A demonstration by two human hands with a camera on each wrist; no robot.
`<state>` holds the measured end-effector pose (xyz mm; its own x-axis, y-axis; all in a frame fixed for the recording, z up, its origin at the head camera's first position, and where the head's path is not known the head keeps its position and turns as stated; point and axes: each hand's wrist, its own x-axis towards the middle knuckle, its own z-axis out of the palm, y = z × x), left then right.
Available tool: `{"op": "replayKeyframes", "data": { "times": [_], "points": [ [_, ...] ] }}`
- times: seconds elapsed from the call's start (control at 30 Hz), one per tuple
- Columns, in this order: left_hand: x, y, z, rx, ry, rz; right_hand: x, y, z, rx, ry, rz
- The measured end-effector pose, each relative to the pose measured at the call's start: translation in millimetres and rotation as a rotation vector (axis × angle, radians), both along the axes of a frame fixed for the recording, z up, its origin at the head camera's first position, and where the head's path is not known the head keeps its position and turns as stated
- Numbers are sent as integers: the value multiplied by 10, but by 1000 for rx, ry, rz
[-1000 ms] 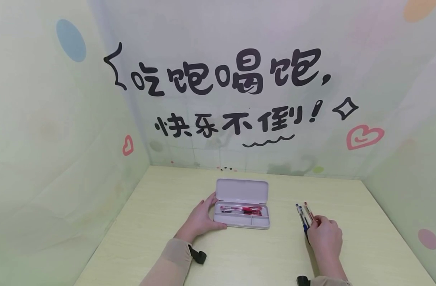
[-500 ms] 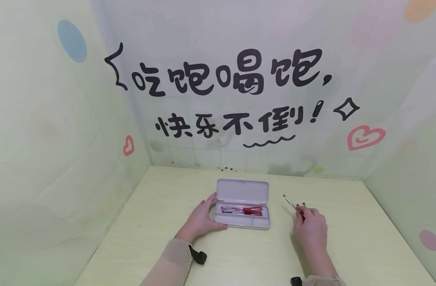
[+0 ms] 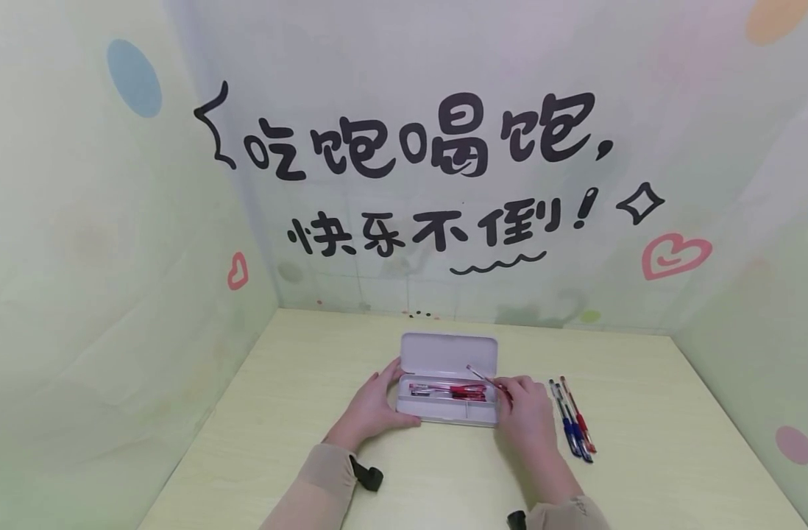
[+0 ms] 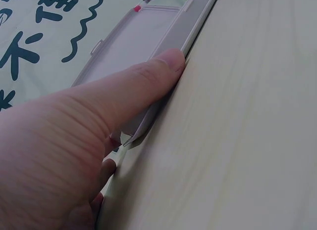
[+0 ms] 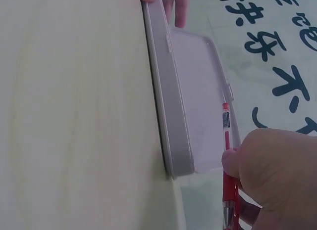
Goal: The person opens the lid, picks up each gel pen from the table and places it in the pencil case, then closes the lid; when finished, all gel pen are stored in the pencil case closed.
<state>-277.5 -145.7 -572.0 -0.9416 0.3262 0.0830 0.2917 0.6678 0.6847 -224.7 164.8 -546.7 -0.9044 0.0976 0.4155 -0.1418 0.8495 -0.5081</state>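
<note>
A pale lilac pencil case (image 3: 437,409) lies on the table with its lid (image 3: 449,353) raised at the back. Several red gel pens (image 3: 452,390) rest in its rear compartment. My left hand (image 3: 369,406) holds the case's left end, the thumb (image 4: 148,79) along the front wall and the fingers round the back. At the right end, my right hand (image 3: 528,412) pinches a red gel pen (image 5: 230,188) between thumb and fingers. That pen tilts up and left, its tip end in front of the lid; my right hand partly covers the case's right edge.
To the right of my right hand, blue gel pens (image 3: 568,423) and a red gel pen (image 3: 578,416) lie side by side on the wooden table (image 3: 298,353). A printed backdrop (image 3: 351,287) stands behind the table, with cloth walls at both sides.
My right hand has lifted a red pen from the group on the right and carried it left to the case's right end. My left hand has stayed on the case.
</note>
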Motion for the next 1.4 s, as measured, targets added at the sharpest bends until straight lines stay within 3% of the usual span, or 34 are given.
{"op": "replayKeyframes", "data": {
  "times": [0.3, 0.7, 0.83, 1.1, 1.4],
  "points": [
    [37, 4, 45, 0, -18, 14, -88, -353, 5, 84, -1, 106],
    [18, 0, 36, -10, 4, 7, -151, -585, 7, 175, -38, 170],
    [16, -5, 24, -8, 4, 7, -148, -627, 17, 191, -64, 182],
    [37, -10, 33, 5, -6, 9, -168, -687, -29, 214, -17, 216],
    [38, -1, 42, 1, -9, 15, -183, -713, -49, 247, -33, 196]
  ]
}}
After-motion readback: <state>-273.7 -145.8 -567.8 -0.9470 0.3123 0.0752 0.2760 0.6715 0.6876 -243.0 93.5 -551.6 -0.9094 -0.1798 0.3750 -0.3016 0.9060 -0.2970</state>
